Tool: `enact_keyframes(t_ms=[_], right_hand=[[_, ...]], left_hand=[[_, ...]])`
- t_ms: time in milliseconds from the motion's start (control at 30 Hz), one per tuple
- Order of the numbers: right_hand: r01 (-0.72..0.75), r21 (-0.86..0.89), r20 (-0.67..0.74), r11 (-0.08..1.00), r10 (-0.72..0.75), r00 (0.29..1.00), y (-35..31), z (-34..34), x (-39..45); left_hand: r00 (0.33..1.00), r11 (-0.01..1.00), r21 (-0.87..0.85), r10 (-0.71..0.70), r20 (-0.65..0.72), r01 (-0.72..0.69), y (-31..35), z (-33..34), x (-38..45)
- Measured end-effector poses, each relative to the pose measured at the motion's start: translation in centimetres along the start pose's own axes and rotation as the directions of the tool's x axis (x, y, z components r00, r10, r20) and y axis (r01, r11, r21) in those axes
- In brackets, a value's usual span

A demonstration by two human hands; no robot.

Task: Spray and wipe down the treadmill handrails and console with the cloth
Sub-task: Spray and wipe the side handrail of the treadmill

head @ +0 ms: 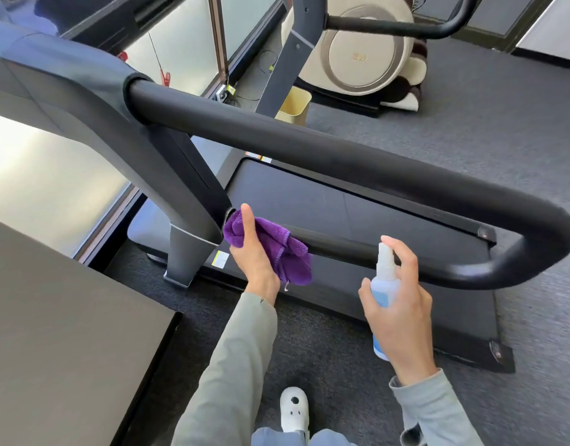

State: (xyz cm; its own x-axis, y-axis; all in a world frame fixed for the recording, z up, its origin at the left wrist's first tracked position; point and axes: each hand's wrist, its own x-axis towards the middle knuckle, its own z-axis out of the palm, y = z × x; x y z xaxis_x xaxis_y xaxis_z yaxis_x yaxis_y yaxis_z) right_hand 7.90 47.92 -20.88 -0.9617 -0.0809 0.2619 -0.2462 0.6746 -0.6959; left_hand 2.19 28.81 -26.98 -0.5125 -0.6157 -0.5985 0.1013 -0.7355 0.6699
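Single head-worn wide-angle view, looking forward and steeply down. Close range: treadmill handrail sweeps across mid-frame, both forearms enter from near edge, carpet floor beyond. Edges bow outward. No second view.

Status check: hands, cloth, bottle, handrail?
Left hand presses purple cloth on lower handrail. Right hand holds spray bottle, finger on nozzle. Nothing blocking.

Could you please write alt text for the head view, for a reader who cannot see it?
A person's left hand presses a purple cloth onto a treadmill's lower black handrail, while the right hand holds a spray bottle upright beside it. A thicker upper rail curves above, over grey carpet.
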Motion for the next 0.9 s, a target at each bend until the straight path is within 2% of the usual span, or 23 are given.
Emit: enact_keyframes(t_ms=[133,267,400,533,700,900], right_hand=[[0.016,-0.008,-0.003,1.000,-0.016,1.000,-0.1,0.4,0.1],[0.012,0.005,-0.019,1.000,-0.012,1.000,0.0,0.2,0.2],[-0.010,0.024,-0.055,1.000,0.011,0.998,0.4,-0.8,0.3],[-0.011,0.018,-0.052,1.000,0.012,0.999,0.9,-1.2,0.1],[0.025,0.035,-0.036,0.999,-0.024,0.999,1.3,-1.5,-0.3],[0.070,0.076,-0.009,0.995,-0.070,0.998,1.7,-1.5,-0.2]], left_hand=[[0.987,0.998,0.064,0.010,-0.159,0.000,-0.2,0.7,0.2],[0.989,0.994,-0.102,-0.048,-0.142,0.034,0.2,0.6,0.1],[0.967,0.995,0.097,0.013,-0.254,0.012,0.0,0.6,0.1],[0.972,0.989,0.147,0.008,-0.233,0.027,-1.6,1.7,-1.4],[0.991,0.987,0.152,-0.025,-0.134,0.045,-5.4,2.8,-5.1],[0.965,0.982,0.183,0.010,-0.261,0.040,-0.2,1.5,-0.9]])
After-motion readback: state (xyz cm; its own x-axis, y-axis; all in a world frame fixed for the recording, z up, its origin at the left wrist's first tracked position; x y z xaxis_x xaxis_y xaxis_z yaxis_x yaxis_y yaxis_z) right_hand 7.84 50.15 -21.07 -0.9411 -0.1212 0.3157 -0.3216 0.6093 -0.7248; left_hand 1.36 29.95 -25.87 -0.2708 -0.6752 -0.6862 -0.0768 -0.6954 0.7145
